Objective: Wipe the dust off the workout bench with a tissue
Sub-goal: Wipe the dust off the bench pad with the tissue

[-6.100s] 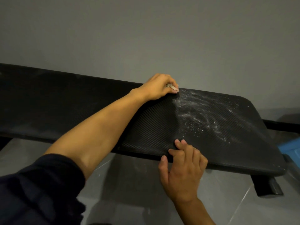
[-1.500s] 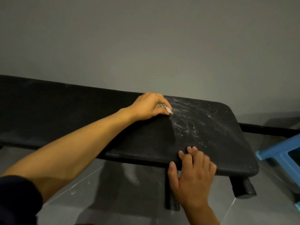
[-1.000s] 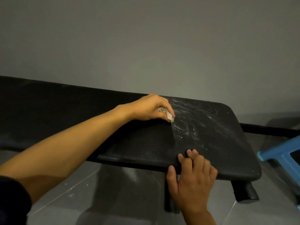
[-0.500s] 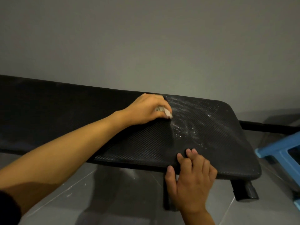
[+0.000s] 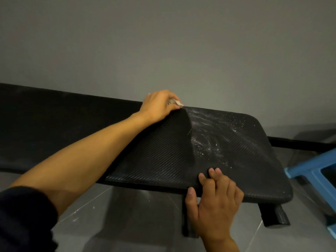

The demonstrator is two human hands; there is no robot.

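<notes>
Now, left hand [image 5: 158, 106] at the far edge of the workout bench [image 5: 160, 153], fingers curled tight round a crumpled tissue [image 5: 175, 102]. Only a small pale wad shows, poking out past the fingertips on the right side of the fist and touching the pad right where the far edge meets the grey wall [image 5: 163, 42]. Forearm crosses the pad diagonally from the near left; dark sleeve [image 5: 21, 219] at the lower left corner of the view.

Right hand [image 5: 216, 202] holds nothing. Fingers lie nearly straight, flat on top of the pad at its near edge; thumb sits against the pad's front side, just below that edge.

Dust [image 5: 205, 140]: white streaks and specks over the right-hand part of the pad, from just right of the tissue down toward the right hand's fingertips. Left of a curved line running between the two hands, the black woven-texture surface looks dark and clean.

Under the right end: a black frame foot [image 5: 274, 214] on the grey tiled floor [image 5: 127, 224]. Blue plastic stool [image 5: 312, 170] just beside the bench's right end, partly cut off.
</notes>
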